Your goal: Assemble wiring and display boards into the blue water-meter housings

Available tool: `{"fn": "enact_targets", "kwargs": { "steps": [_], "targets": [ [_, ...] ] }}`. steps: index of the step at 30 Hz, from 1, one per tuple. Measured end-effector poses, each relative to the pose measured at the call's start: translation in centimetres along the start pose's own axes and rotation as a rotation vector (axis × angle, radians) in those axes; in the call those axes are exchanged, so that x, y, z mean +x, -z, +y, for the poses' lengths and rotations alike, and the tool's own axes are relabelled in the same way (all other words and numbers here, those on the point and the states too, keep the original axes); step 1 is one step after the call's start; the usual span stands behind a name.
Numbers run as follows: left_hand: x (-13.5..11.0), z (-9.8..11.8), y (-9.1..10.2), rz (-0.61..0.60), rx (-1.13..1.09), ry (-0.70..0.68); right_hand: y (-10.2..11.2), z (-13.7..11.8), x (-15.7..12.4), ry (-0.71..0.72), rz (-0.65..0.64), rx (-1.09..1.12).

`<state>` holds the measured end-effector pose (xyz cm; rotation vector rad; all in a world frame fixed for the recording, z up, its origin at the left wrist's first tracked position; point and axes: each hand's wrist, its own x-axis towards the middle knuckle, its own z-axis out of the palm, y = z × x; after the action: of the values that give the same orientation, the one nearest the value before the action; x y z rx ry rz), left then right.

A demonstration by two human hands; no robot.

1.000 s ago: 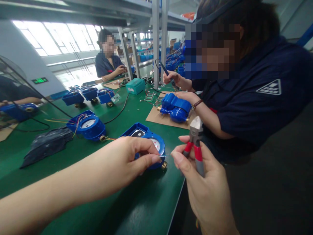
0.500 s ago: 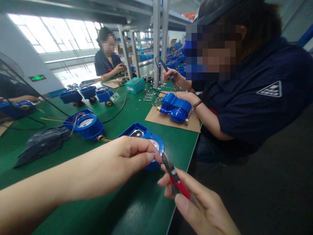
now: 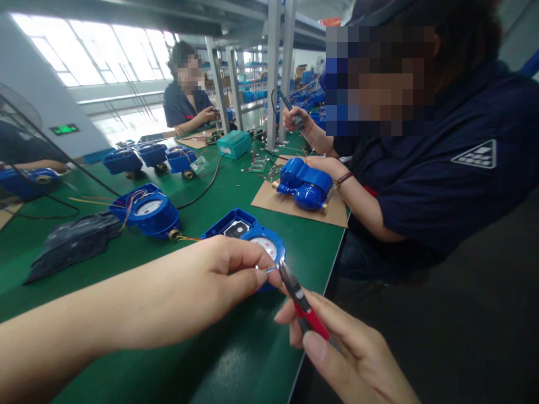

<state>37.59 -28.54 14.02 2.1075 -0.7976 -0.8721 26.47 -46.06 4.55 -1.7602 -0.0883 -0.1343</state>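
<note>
Red-handled cutters (image 3: 301, 300), one pair, are clamped in the fingers of the right hand (image 3: 353, 359), their tip touching the single thin wire (image 3: 269, 270) pinched between thumb and forefinger of the left hand (image 3: 210, 283). Just behind the fingers sits one blue meter (image 3: 252, 235) on the green tabletop (image 3: 236, 348). Farther left is a second meter (image 3: 145, 210), beyond it a row of three meters (image 3: 151, 154), and far right one more meter on cardboard (image 3: 305, 188) under a co-worker's hand (image 3: 326, 165).

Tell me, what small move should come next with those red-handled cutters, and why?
Probably a gentle squeeze of the red-handled metal cutters in the right hand: their tips sit at the thin wire end that the left hand pinches above the round blue plastic water meter.
</note>
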Motion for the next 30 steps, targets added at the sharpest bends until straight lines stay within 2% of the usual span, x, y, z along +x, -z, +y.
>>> {"fn": "enact_targets", "kwargs": {
  "steps": [11, 30],
  "targets": [
    [-0.05, -0.47, 0.36, 0.013, 0.043, -0.015, 0.04, 0.14, 0.33, -0.011, -0.065, -0.031],
    [-0.10, -1.00, 0.34, 0.011, 0.037, -0.033, -0.08, -0.06, 0.37, -0.051, -0.085, 0.029]
  ]
}}
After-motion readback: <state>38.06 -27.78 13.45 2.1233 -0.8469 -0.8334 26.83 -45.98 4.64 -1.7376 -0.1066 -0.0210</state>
